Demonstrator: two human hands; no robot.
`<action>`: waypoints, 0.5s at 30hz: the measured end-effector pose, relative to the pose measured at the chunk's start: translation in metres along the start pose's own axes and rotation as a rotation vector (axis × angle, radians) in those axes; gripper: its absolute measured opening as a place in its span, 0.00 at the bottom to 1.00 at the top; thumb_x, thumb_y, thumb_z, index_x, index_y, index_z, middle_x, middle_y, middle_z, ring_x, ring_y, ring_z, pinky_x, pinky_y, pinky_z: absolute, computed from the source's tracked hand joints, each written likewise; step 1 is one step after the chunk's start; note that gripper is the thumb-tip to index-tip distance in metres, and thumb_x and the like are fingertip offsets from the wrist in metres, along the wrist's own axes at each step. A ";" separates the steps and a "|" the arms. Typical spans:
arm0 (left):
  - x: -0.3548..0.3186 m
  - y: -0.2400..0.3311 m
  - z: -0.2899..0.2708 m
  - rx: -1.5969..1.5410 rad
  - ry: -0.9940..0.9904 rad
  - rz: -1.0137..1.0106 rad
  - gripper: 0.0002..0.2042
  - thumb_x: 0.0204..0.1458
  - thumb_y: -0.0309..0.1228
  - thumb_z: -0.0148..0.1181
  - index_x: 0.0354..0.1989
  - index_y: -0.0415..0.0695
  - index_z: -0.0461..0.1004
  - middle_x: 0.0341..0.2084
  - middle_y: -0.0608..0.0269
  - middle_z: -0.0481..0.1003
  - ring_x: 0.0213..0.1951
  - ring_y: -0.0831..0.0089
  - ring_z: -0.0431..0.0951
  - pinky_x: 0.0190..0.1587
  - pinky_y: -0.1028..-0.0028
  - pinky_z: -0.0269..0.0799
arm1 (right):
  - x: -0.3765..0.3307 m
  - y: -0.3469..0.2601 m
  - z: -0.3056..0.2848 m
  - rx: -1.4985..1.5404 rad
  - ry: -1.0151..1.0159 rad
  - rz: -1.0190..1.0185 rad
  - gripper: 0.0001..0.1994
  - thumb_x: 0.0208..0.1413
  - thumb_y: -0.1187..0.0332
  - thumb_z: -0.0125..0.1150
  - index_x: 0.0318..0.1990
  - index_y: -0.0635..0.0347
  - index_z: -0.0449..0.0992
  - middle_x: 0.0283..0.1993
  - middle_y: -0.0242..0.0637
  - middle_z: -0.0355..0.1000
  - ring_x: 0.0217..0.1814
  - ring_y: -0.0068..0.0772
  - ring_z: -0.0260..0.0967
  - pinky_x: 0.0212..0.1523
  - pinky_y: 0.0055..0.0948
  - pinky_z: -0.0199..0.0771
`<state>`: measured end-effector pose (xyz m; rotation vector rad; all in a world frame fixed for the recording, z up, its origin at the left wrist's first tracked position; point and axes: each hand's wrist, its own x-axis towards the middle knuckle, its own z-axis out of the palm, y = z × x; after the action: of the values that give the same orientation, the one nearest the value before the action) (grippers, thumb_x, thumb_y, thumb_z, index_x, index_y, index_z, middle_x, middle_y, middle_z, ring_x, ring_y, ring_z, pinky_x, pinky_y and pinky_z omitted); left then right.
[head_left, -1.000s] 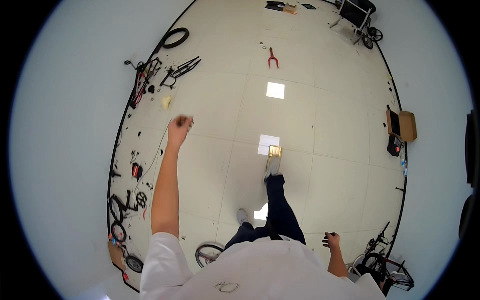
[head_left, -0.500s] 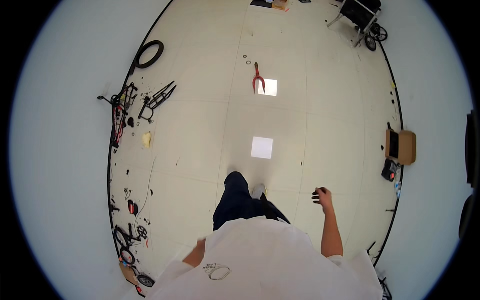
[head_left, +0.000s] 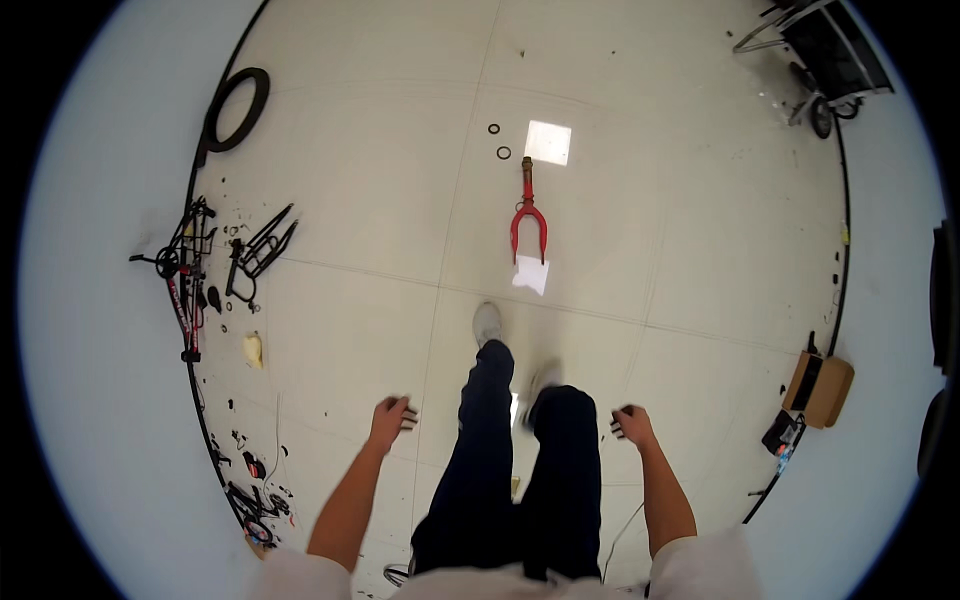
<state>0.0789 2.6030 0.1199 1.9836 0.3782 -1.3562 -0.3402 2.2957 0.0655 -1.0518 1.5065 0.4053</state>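
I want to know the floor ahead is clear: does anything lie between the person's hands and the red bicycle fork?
Nothing visible does. The red fork lies on bare tile ahead of the left hand and right hand, both empty. Two small rings lie beyond it.

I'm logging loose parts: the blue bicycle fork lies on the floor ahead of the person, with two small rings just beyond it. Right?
Not quite: the bicycle fork is red, not blue, as the head view shows. It does lie on the floor ahead of the person, with two small rings just beyond it.
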 end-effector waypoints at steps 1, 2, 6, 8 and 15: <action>0.037 0.048 0.027 0.081 -0.089 0.044 0.16 0.58 0.42 0.57 0.34 0.37 0.72 0.27 0.57 0.78 0.28 0.71 0.78 0.28 0.71 0.74 | 0.050 -0.035 0.011 0.044 -0.009 -0.050 0.12 0.55 0.67 0.58 0.32 0.72 0.75 0.27 0.44 0.77 0.25 0.32 0.75 0.23 0.30 0.75; 0.085 0.077 0.046 0.193 -0.148 0.102 0.16 0.57 0.42 0.59 0.32 0.38 0.73 0.25 0.58 0.78 0.25 0.72 0.77 0.26 0.72 0.72 | 0.098 -0.076 0.026 0.024 -0.032 -0.081 0.12 0.56 0.65 0.58 0.34 0.70 0.76 0.29 0.44 0.77 0.29 0.35 0.75 0.29 0.33 0.75; 0.278 0.166 0.135 0.477 -0.140 0.283 0.14 0.57 0.39 0.60 0.32 0.39 0.74 0.25 0.61 0.77 0.24 0.76 0.75 0.25 0.75 0.70 | 0.295 -0.180 0.081 -0.150 0.058 -0.319 0.20 0.50 0.57 0.60 0.37 0.71 0.78 0.34 0.57 0.77 0.41 0.53 0.77 0.43 0.42 0.73; 0.367 0.192 0.196 0.361 -0.039 0.292 0.16 0.53 0.40 0.63 0.34 0.37 0.74 0.26 0.60 0.77 0.27 0.74 0.76 0.28 0.74 0.72 | 0.384 -0.216 0.099 -0.302 0.100 -0.384 0.22 0.48 0.58 0.63 0.43 0.70 0.75 0.40 0.58 0.76 0.45 0.56 0.75 0.48 0.44 0.73; 0.497 0.213 0.321 0.875 0.104 0.505 0.26 0.44 0.42 0.69 0.48 0.38 0.70 0.44 0.51 0.73 0.45 0.55 0.77 0.47 0.62 0.74 | 0.503 -0.310 0.150 -0.559 0.266 -0.515 0.25 0.49 0.60 0.64 0.52 0.64 0.67 0.47 0.50 0.71 0.48 0.61 0.72 0.48 0.49 0.74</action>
<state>0.1839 2.1616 -0.3155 2.5834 -0.7650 -1.1692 0.0469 2.0534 -0.3389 -1.9432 1.3050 0.3317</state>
